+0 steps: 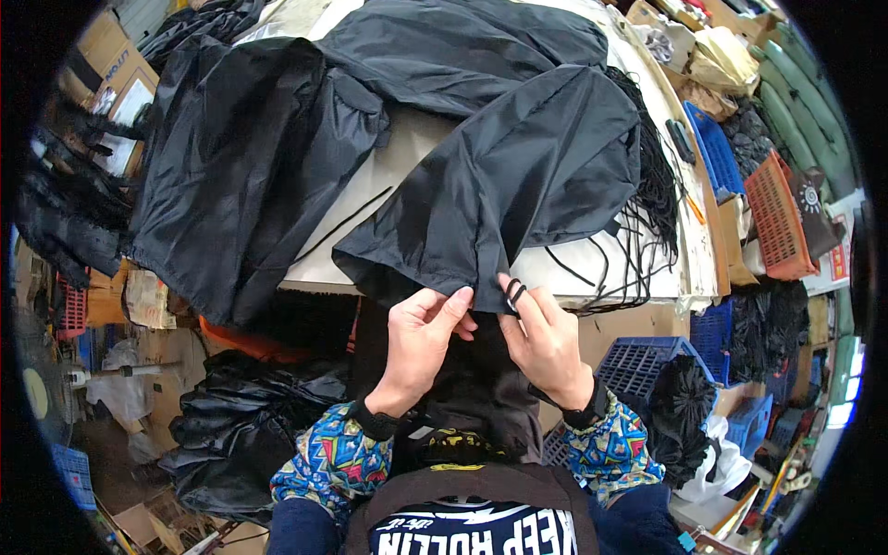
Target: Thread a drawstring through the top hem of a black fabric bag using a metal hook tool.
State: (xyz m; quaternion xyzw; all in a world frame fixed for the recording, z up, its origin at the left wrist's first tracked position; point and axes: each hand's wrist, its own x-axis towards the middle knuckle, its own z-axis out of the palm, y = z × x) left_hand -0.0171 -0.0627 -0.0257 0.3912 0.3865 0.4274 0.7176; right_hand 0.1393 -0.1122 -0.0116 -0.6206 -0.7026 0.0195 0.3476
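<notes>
A black fabric bag (pixel 490 190) lies spread at the front edge of the white-topped table, its near edge drawn toward me. My left hand (pixel 421 338) pinches that edge between thumb and fingers. Close beside it, my right hand (pixel 546 347) is closed on the same edge by a seam. Dark loops (pixel 514 291) circle a finger of the right hand; whether they are cord or rings I cannot tell. Thin black cords (pixel 652 185) hang in a bundle to the right of the bag, with loose ends trailing over the table.
More black fabric covers the table's left side (pixel 231 166) and back (pixel 462 51). A single cord (pixel 347 222) lies on the white tabletop (pixel 407 139). An orange crate (pixel 777 217) and a blue crate (pixel 643 370) stand at right. Black fabric (pixel 240 430) is heaped below left.
</notes>
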